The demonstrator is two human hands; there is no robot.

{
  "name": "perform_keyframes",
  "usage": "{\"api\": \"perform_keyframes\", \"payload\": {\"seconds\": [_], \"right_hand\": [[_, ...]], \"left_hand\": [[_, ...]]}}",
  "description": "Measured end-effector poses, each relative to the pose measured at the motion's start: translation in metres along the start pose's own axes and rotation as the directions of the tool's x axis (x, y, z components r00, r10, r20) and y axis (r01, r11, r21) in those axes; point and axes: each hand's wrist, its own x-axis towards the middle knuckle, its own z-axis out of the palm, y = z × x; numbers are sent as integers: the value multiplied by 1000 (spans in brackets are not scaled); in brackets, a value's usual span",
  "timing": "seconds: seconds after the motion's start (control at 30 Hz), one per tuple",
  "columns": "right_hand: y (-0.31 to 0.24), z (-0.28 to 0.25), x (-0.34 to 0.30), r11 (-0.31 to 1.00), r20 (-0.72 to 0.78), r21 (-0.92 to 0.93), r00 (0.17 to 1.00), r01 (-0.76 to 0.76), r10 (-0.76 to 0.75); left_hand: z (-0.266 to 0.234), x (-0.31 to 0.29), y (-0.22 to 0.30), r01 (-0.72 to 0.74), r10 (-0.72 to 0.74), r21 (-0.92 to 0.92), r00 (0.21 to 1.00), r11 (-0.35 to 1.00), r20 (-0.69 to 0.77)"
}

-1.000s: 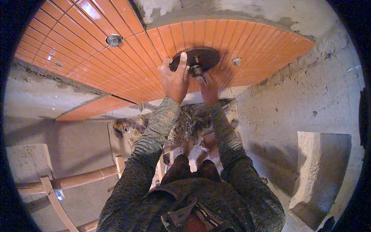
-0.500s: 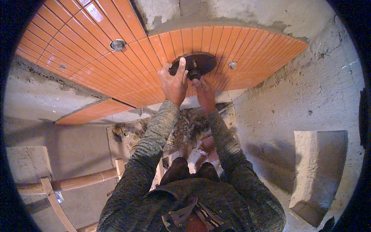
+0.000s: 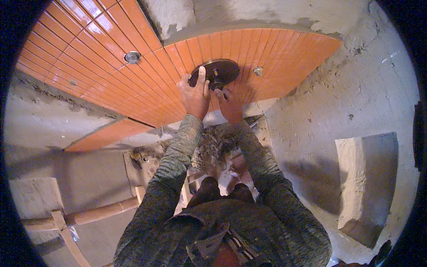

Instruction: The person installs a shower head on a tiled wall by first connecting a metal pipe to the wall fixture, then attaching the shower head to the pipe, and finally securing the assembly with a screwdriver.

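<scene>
partly behind left hand (image 3: 195,97): disc (image 3: 227,68)

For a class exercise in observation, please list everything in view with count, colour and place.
tiles: many, orange, upper half
dark disc: one, black, upper centre, before the tiles
metal fittings: two clear ones, grey, either side of the disc
plaster: count unclear, grey, right side and above the tiles
box-shaped wall feature: one, pale and grey, lower right
wooden pieces: several, brown, lower left
rubble: uncountable, grey-brown, below the hands
sleeves: two, dark grey-green, lower centre
left grip: one, bare, disc's left edge
right grip: one, bare, disc's underside
</scene>
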Motion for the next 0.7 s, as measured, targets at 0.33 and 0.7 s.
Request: {"api": "perform_keyframes", "payload": {"seconds": [0.33,0.7], "right_hand": [[41,4,19,952,52,88,953,293,-298],[19,-19,10,991,23,71,993,117,-119]], "left_hand": [[-5,1,-1,-4,4,3,998,1000,59],[-11,3,1,-20,22,-67,999,998,28]]}}
